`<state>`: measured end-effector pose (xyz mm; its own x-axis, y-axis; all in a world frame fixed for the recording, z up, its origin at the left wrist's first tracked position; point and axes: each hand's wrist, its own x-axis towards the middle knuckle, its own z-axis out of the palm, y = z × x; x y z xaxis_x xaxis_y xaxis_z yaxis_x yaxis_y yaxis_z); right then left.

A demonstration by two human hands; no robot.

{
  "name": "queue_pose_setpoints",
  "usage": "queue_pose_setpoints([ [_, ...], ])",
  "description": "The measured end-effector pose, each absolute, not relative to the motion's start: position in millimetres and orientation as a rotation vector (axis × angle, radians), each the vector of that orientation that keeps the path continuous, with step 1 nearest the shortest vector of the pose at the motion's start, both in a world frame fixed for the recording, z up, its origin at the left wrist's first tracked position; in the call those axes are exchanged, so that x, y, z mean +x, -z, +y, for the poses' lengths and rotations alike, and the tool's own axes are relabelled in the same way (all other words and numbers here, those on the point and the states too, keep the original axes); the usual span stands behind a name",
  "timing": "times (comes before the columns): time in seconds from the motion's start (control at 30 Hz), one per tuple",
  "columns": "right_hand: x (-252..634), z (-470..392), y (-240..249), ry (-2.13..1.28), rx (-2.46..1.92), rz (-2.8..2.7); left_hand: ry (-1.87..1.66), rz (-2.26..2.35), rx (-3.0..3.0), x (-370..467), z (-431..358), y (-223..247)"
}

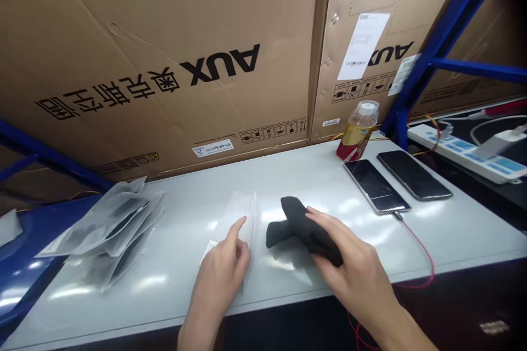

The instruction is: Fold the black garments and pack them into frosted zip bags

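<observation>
My right hand (356, 263) grips a black folded cloth item (304, 225), its two soft rounded ends forking toward the left; it looks like a pair of socks. Just above the table, it casts a shadow beneath. To the left, my left hand (222, 266) rests over a clear plastic bag (236, 211) lying flat. Its index finger points forward, while the thumb and the other fingers curl at the bag's edge. A small white label shows beside that hand. The fingertips under the palm are hidden.
Several frosted bags with dark contents (119, 225) are piled on the white table (181, 296) at left. At right are two phones (376, 186), one with a red cable (428, 258), a drink bottle (358, 131) and a power strip (465, 151). Large cartons (164, 27) stand behind.
</observation>
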<state>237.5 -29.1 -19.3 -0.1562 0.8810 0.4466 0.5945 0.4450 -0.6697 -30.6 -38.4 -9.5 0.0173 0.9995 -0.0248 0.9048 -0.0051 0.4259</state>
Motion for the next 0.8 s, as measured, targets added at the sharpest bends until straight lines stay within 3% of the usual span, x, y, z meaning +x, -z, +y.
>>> queue_pose_setpoints([
  [0.3, 214, -12, 16, -0.332, -1.184, -1.553, -0.465, 1.831, 2.234, -10, -31, 28],
  [0.53, 195, -15, 47, -0.271, -1.222, -2.261, -0.614, 1.779, 2.214, -3, -28, 28],
  [0.8, 201, -32, 30, -0.288, -1.414, -2.333, -0.874, 1.893, 1.976, 9, -35, 39],
])
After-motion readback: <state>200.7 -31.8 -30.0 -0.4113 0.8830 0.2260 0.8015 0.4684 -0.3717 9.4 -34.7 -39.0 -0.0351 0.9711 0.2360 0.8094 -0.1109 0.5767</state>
